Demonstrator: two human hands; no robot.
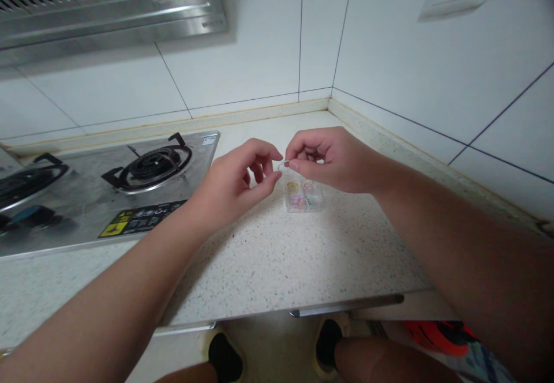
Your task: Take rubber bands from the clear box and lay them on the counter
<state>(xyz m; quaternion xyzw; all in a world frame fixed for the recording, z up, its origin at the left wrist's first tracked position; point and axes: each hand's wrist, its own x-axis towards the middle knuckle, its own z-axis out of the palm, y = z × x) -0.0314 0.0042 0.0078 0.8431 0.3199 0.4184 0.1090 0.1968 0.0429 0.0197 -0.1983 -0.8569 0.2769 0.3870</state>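
Above the countertop, my right hand (pixel 322 158) pinches a small pale loop (pixel 282 164), which looks like a thin elastic band, between thumb and fingers. The loop's free side points left. My left hand (pixel 249 175) is just left of it, fingers curved, with a gap between thumb and index finger; whether a fingertip touches the loop I cannot tell. Under my hands lies a small clear plastic box (pixel 304 209) with compartments. Small yellow, pink and greenish items show inside, too small to name surely. My right hand hides the box's far part.
To the left is a gas stove (pixel 93 221) with black burners (pixel 156 166). A metal range hood (pixel 173 17) hangs above it. White tiled walls meet behind the speckled countertop (pixel 277 267). Below the front edge are a drawer handle (pixel 346 305) and my feet.
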